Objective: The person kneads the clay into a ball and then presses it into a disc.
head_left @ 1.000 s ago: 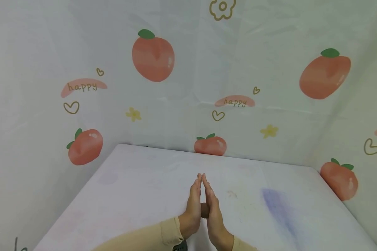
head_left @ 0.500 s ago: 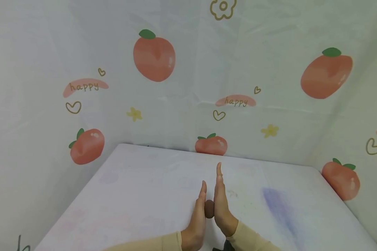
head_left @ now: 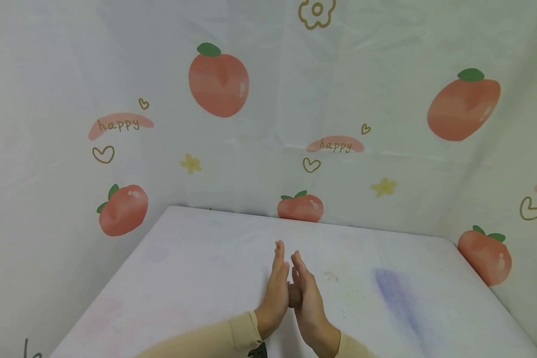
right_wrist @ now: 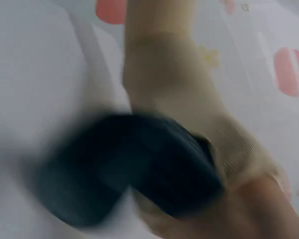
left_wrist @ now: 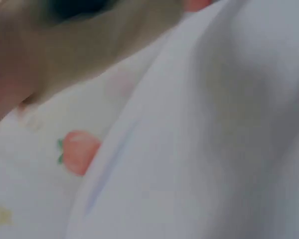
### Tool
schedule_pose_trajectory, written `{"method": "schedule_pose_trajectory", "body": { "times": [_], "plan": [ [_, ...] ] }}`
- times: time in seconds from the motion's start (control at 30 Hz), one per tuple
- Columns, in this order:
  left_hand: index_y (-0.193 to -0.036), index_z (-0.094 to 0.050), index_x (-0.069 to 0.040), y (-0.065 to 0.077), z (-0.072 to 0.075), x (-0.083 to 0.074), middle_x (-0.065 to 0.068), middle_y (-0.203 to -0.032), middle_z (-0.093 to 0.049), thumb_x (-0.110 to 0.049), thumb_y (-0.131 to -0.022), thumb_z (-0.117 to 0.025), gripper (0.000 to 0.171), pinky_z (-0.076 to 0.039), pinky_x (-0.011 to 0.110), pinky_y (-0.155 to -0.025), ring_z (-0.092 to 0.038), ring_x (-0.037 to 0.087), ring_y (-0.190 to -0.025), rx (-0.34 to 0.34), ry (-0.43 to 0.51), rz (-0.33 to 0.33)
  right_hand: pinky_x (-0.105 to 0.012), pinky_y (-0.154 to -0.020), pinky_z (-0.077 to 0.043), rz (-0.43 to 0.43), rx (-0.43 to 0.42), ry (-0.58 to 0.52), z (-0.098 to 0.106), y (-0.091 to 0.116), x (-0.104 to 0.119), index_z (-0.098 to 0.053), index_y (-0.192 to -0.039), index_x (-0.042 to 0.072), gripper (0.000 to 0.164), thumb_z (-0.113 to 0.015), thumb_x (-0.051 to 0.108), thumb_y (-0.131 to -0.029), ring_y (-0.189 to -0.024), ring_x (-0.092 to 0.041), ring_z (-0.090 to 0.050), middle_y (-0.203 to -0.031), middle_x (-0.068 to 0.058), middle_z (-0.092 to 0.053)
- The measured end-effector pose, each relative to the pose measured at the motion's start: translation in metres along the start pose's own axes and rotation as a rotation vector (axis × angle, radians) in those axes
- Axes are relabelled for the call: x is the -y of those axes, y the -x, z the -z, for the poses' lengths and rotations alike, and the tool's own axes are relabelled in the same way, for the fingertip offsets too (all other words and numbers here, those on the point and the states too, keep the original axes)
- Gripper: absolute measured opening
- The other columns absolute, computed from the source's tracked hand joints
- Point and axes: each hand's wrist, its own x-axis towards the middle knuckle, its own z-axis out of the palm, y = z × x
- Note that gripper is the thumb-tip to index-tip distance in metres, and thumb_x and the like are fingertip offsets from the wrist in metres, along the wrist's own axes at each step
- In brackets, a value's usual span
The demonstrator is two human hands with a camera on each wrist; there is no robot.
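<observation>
A small brown lump of modelling clay (head_left: 295, 295) sits between the two palms in the head view, above the white table. My left hand (head_left: 274, 297) presses it from the left with fingers straight and pointing away. From the other side the right hand (head_left: 311, 304) lies against it, fingers extended, its fingertips a little nearer than the left ones. Parts of the lump are covered by the palms. Both wrist views are blurred: the left one has a forearm (left_wrist: 89, 55) across its top, the right one a tan sleeve (right_wrist: 169, 79), and neither shows the lump.
The white table (head_left: 197, 258) has a purple smear (head_left: 396, 298) at its right. Behind it hangs a pale curtain (head_left: 259, 89) printed with fruit, hearts and flowers. A dark band (right_wrist: 134, 164) fills the middle of the right wrist view.
The palms slide back and forth against each other with the lump between them. Since half a second ago the left hand has moved forward and the right hand back.
</observation>
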Motion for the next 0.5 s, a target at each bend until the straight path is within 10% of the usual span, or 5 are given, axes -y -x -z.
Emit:
{"method": "schedule_pose_trajectory", "body": {
  "times": [0.33, 0.5],
  "plan": [
    [-0.153, -0.002, 0.003, 0.033, -0.016, -0.010, 0.015, -0.162, 0.001, -0.031, -0.108, -0.020, 0.059, 0.003, 0.058, -0.117, 0.007, 0.033, -0.149, 0.161, 0.134, 0.022, -0.053, -0.120, -0.003, 0.132, -0.144, 0.040, 0.022, -0.036, -0.002, 0.000, -0.157, 0.014, 0.058, -0.016, 0.040, -0.107, -0.150, -0.027, 0.007, -0.164, -0.003, 0.002],
    [-0.155, -0.013, -0.006, 0.016, -0.009, -0.021, 0.006, -0.163, -0.007, -0.028, -0.106, -0.024, 0.055, 0.003, 0.054, -0.119, 0.002, 0.027, -0.150, 0.043, 0.139, 0.033, -0.056, -0.118, -0.009, 0.018, -0.101, 0.138, 0.016, -0.022, -0.021, -0.009, -0.157, 0.014, 0.060, -0.015, 0.045, -0.106, -0.149, -0.030, -0.007, -0.163, -0.008, -0.007]
  ]
}}
